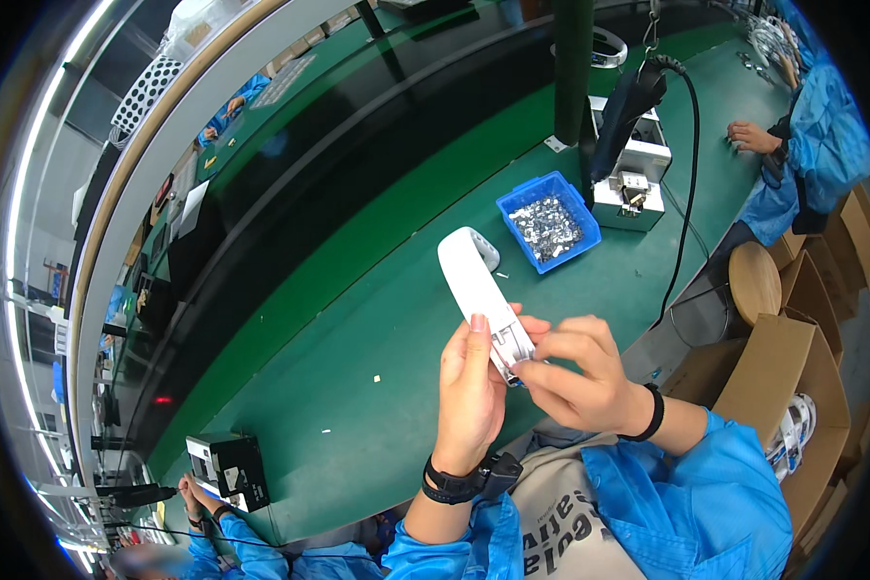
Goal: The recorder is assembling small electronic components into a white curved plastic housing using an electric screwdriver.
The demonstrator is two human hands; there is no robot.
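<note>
Along the whole working area, a green worktop (358, 464). Toward its right end, a metal fixture (609, 205), with a black corded tool (628, 116) suspended just before it. Above the worktop, close to the near edge, a white curved housing (469, 275); contact between far end and surface not discernible. Key relation: long axis roughly square to the near edge, rounded end pointing toward the far edge, exposed silver end nearest the near edge and directly at the fingertips. To the right of the rounded end, set in from both long edges, a blue bin (554, 263), apart from the housing. At the housing's lower half, left hand (469, 411) grasping firmly, thumb laid along the white shell, other fingers wrapped beneath. On the right side of the exposed end, right hand (590, 382) with fingers bent and fingertips touching; pinched piece, if any, hidden, so grasp impossible to tell. Inside the bin, a heap of small metal parts (547, 228).
</note>
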